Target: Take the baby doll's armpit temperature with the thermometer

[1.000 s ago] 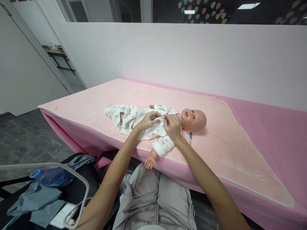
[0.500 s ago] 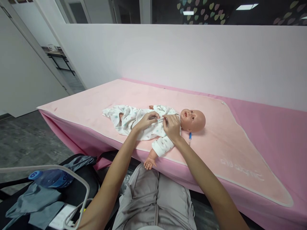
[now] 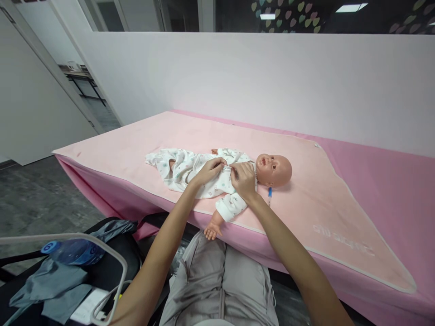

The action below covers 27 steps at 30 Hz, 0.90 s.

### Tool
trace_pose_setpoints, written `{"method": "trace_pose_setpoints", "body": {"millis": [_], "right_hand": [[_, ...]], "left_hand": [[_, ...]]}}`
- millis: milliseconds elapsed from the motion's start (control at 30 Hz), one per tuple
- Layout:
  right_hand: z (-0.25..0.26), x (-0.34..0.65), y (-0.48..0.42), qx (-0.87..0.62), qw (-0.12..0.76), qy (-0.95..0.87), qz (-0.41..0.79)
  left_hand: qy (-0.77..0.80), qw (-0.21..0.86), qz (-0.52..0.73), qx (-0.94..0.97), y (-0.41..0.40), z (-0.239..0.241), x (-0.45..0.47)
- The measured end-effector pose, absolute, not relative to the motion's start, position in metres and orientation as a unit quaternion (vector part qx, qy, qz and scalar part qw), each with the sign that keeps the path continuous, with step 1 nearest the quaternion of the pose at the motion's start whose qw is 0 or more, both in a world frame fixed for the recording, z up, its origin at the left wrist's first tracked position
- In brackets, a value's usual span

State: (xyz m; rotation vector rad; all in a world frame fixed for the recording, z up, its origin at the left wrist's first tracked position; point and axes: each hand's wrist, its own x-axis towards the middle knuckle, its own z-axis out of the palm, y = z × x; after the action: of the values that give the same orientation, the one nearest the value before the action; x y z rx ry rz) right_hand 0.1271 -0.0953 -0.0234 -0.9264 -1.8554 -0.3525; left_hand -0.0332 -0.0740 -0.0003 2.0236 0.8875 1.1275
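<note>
A baby doll (image 3: 274,170) lies on its back across the pink padded surface, head to the right, one arm hanging over the near edge. It wears a white printed romper (image 3: 181,164), whose front is under both hands. My left hand (image 3: 211,170) pinches the romper's front edge at the chest with thumb and fingertips. Close beside it, nearer the doll's neck, my right hand (image 3: 243,177) has its fingers curled and pinched on the same edge. Whatever small fastening lies between the fingertips is too small to make out.
A blue-capped thin item (image 3: 270,192) lies by the doll's head on the pale pink mat (image 3: 340,217). At lower left, a chair (image 3: 125,249) holds a water bottle (image 3: 73,251) and grey cloth (image 3: 47,280). A white wall (image 3: 238,81) stands behind the table.
My left fingertips have shifted slightly right and closed more on the romper's edge, nearer my right hand. The doll stays in place.
</note>
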Motion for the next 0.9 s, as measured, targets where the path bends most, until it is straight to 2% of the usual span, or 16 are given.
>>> {"method": "trace_pose_setpoints", "body": {"millis": [300, 900], "right_hand": [[-0.0232, 0.1273, -0.0954, -0.393, 0.497, -0.758, -0.151], [-0.0225, 0.1271, -0.0978, -0.373, 0.509, -0.756, -0.174]], "left_hand": [[0.295, 0.382, 0.421, 0.768, -0.0740, 0.0004, -0.0370], [0.335, 0.334, 0.424, 0.773, -0.0768, 0.0007, -0.0349]]}}
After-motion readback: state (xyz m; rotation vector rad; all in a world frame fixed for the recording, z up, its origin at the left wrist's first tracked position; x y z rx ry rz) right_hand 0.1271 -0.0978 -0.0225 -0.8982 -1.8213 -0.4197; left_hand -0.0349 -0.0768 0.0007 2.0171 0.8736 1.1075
